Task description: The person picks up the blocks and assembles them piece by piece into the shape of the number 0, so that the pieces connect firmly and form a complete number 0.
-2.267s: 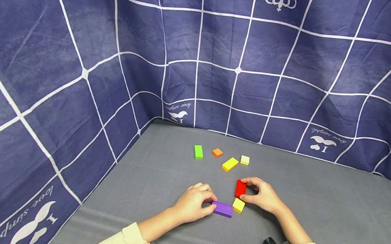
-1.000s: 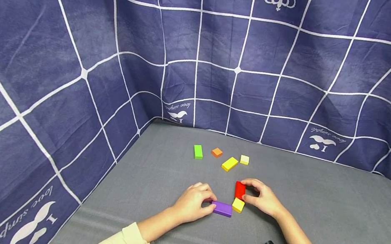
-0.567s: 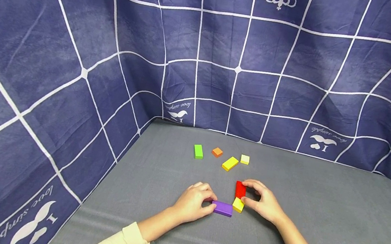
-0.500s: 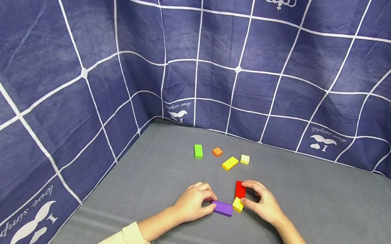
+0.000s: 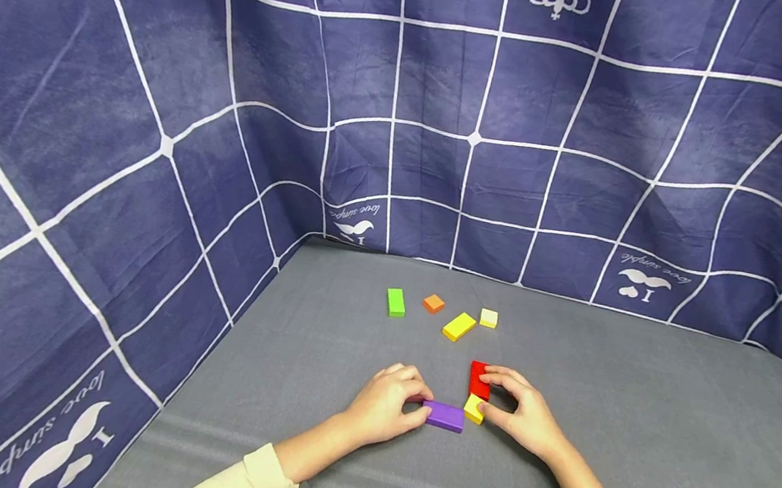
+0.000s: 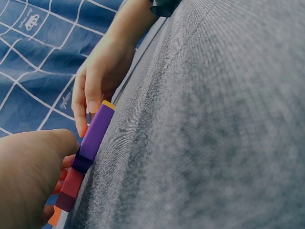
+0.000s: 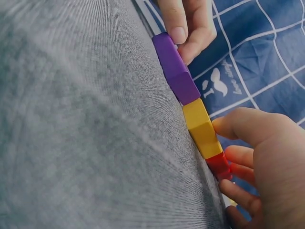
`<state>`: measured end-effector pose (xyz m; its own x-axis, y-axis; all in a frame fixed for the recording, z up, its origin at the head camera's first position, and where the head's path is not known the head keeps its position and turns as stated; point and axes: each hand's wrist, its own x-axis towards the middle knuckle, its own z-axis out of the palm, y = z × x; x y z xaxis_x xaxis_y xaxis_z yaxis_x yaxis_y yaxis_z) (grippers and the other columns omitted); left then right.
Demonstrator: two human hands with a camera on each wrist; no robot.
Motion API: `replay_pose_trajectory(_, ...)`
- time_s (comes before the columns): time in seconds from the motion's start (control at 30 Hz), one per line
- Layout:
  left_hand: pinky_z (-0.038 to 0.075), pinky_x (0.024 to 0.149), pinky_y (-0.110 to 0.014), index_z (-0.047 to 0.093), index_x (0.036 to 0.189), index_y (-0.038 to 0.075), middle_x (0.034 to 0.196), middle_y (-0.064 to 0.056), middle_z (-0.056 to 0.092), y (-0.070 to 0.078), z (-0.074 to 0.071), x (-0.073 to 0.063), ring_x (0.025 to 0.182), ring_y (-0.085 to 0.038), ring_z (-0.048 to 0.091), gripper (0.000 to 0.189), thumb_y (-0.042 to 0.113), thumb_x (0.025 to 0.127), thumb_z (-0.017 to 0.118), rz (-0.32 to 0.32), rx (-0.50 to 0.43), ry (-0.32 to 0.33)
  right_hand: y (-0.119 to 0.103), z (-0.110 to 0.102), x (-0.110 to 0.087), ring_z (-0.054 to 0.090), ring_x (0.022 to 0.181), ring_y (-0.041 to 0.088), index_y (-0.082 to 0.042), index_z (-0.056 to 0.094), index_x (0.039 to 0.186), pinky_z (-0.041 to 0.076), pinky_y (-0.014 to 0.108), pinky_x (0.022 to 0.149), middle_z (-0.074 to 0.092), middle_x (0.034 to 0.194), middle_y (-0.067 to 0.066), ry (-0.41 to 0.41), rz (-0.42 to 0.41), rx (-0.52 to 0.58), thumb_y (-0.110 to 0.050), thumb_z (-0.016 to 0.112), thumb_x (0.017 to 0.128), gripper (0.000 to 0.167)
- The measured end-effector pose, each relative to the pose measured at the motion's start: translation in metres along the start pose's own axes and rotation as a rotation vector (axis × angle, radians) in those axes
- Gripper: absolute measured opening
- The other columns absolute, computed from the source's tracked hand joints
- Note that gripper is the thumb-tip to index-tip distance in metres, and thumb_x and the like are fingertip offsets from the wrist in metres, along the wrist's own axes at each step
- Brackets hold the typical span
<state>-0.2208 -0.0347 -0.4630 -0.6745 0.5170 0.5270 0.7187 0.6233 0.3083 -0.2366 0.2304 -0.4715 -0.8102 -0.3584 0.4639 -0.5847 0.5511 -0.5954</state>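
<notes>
My left hand [image 5: 387,405] pinches the left end of a purple block [image 5: 445,417] between thumb and index finger. A dull red block [image 6: 70,189] sits by that end under the fingers in the left wrist view; the hand hides it from the head view. A yellow cube-like block [image 5: 473,409] meets the purple block's right end. Beyond it lies a bright red block [image 5: 479,380]. My right hand [image 5: 527,416] presses the yellow block's right side with the thumb, and its forefingers rest on the red block. In the right wrist view purple, yellow [image 7: 202,130] and red stand in a row.
Farther back on the grey cloth table [image 5: 638,416] lie a green block [image 5: 396,302], an orange block [image 5: 433,303], a yellow oblong block [image 5: 459,327] and a small pale yellow block [image 5: 488,318]. A navy checked curtain [image 5: 433,166] stands behind and to the left.
The right hand has slid toward me: its thumb has gone from the red block to the yellow block's side. The yellow block has turned slightly. The left hand has stayed put.
</notes>
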Motion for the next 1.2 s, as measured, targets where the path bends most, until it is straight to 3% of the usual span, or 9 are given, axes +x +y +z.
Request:
replay_pose_trajectory(0.43, 0.044, 0.078, -0.026, 0.075, 0.090, 0.018, 0.086, 0.009, 0.060, 0.004, 0.000, 0.003, 0.083, -0.009, 0.053, 0.009, 0.023, 0.082, 0.072, -0.008, 0.019, -0.052, 0.010, 0.001, -0.007, 0.056, 0.113, 0.022, -0.007, 0.069, 0.110, 0.031, 0.009, 0.097, 0.062, 0.122, 0.012, 0.018, -0.024, 0.046, -0.006, 0.080, 0.076, 0.036)
replay_pose_trajectory(0.73, 0.043, 0.074, -0.026, 0.075, 0.091, 0.017, 0.084, 0.007, 0.060, 0.002, -0.006, 0.013, 0.079, -0.009, 0.052, 0.011, 0.023, 0.082, 0.073, -0.001, 0.001, -0.111, 0.009, -0.003, -0.004, 0.056, 0.112, 0.021, -0.007, 0.068, 0.110, 0.031, 0.009, 0.097, 0.062, 0.121, 0.012, 0.019, -0.028, 0.044, -0.006, 0.080, 0.076, 0.036)
replay_pose_trajectory(0.83, 0.045, 0.073, -0.025, 0.074, 0.094, 0.014, 0.085, 0.004, 0.063, -0.004, -0.008, 0.020, 0.079, -0.011, 0.056, 0.014, 0.021, 0.083, 0.072, -0.026, -0.068, -0.108, 0.009, -0.002, -0.003, 0.056, 0.113, 0.023, -0.006, 0.068, 0.110, 0.031, 0.009, 0.097, 0.062, 0.122, 0.012, 0.013, -0.036, 0.046, -0.006, 0.080, 0.076, 0.037)
replay_pose_trajectory(0.97, 0.049, 0.073, -0.026, 0.073, 0.096, 0.009, 0.087, -0.001, 0.065, -0.020, -0.012, 0.034, 0.082, -0.015, 0.061, 0.016, 0.017, 0.083, 0.072, -0.084, -0.154, -0.050, 0.008, 0.000, -0.002, 0.056, 0.113, 0.023, -0.007, 0.069, 0.110, 0.030, 0.009, 0.097, 0.062, 0.121, 0.012, 0.014, -0.040, 0.049, -0.007, 0.080, 0.076, 0.036)
replay_pose_trajectory(1.2, 0.051, 0.077, -0.032, 0.072, 0.100, 0.006, 0.092, -0.005, 0.067, -0.056, -0.021, 0.057, 0.086, -0.019, 0.064, 0.018, 0.015, 0.085, 0.072, -0.164, -0.116, -0.013, 0.007, 0.001, -0.003, 0.056, 0.113, 0.022, -0.009, 0.069, 0.110, 0.030, 0.009, 0.097, 0.062, 0.122, 0.009, 0.005, -0.009, 0.044, -0.008, 0.080, 0.076, 0.036)
